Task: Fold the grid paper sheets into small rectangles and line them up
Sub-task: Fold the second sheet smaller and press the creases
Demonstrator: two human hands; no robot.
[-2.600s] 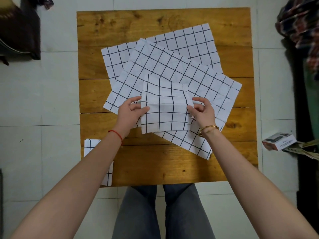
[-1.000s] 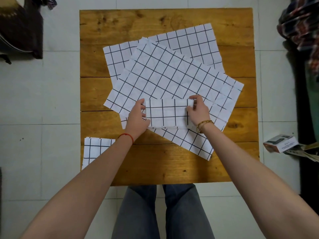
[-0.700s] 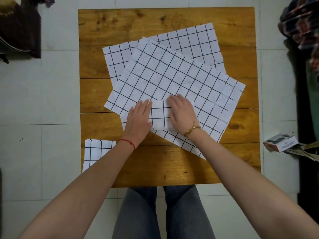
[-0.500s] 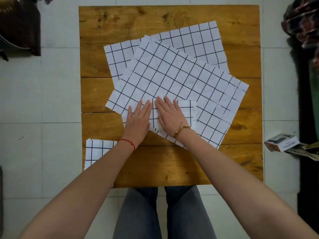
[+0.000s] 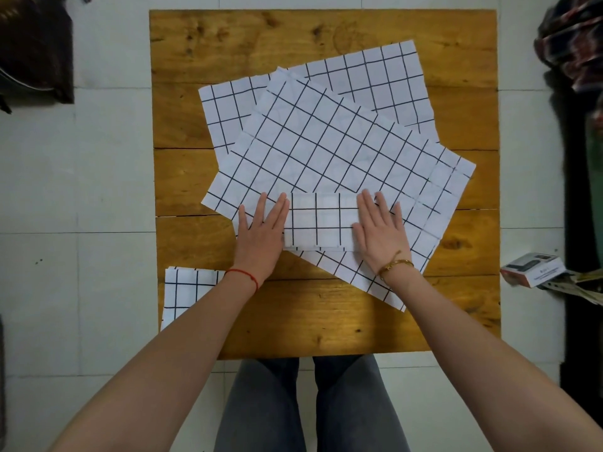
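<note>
White paper with a black grid, folded down to a narrow strip (image 5: 318,220), lies on the near part of a loose pile of unfolded grid sheets (image 5: 326,148) on the wooden counter (image 5: 326,321). Both hands lie flat on it with the fingers straight, gripping nothing: the left hand (image 5: 261,233) covers the strip's left end and the right hand (image 5: 380,230) covers its right end, with about 3 grid columns showing between them. The step in hand looks to be pressing the last crease flat.

To do it well, I would keep the palms low and slide them outward from the middle toward each end, so that air and slack are driven out and the layers do not creep against each other. The sheets underneath are loose and overlap at different angles, so heavy sideways pressure could drag them along with the strip; pressing mostly downward avoids that. The near long edge of the strip deserves a firm run of the fingertips, since a soft crease would let the paper spring open.

1 folded piece (image 5: 189,295) already lies at the near left corner of the counter, partly hidden by the left forearm. Judging by the task, this strip probably needs another fold across its length before it joins that piece in the line.
</note>
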